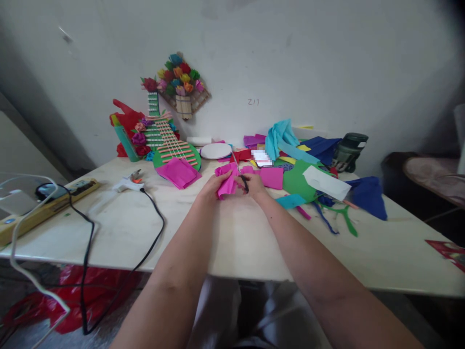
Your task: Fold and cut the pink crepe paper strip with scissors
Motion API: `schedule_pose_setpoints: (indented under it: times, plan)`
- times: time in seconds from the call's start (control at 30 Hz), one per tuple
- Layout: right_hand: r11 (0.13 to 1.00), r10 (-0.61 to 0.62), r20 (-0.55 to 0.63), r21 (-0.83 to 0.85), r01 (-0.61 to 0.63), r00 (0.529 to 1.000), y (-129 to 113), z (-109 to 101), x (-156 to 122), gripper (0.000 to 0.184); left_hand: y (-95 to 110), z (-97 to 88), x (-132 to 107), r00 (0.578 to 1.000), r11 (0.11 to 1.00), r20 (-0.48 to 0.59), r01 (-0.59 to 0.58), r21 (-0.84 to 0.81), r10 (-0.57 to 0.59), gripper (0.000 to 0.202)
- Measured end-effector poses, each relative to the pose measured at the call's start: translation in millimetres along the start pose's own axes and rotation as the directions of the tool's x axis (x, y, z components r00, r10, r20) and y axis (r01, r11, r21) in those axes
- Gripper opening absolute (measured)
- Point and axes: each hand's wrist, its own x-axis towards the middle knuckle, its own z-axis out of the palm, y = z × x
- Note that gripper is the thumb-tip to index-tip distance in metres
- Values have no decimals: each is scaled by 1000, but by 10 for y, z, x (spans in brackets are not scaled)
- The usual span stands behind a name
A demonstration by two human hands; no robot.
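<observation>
My left hand (213, 187) is closed on a piece of pink crepe paper (228, 183), which stands up creased between both hands. In my right hand (253, 184) is a pair of scissors (244, 181), dark at the handles, its blades pointing up and away beside the pink paper. Whether the blades touch the paper I cannot tell. Just right of that hand lies a flat pink paper piece (272, 178). More folded pink paper (178, 173) rests to the left, on the lower part of a green guitar-shaped craft (170, 150).
A hot glue gun (129, 183) and its black cord lie on the left, near a yellow power strip (47, 208). Behind my hands are a white round disc (216, 150) and a phone (262, 158). Coloured paper scraps (301, 179) and a dark green bottle (349, 151) are at right.
</observation>
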Motion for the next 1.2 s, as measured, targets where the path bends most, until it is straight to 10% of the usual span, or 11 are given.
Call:
schedule_pose_setpoints:
  times: [0.33,0.97,1.2]
  plan:
    - [999,-30,117,36,26,993,-44,-55,-91,40,-5,-32,-7,999,999,34,-22,30,21,19]
    - [999,4,-16,39,-3,1000,-151,-26,-96,41,-7,-17,-32,1000,996,18,-27,81,26,31]
    - [998,40,86,54,-44,996,-50,-19,-86,41,-2,-7,17,934,952,-195,-305,-6,298,39]
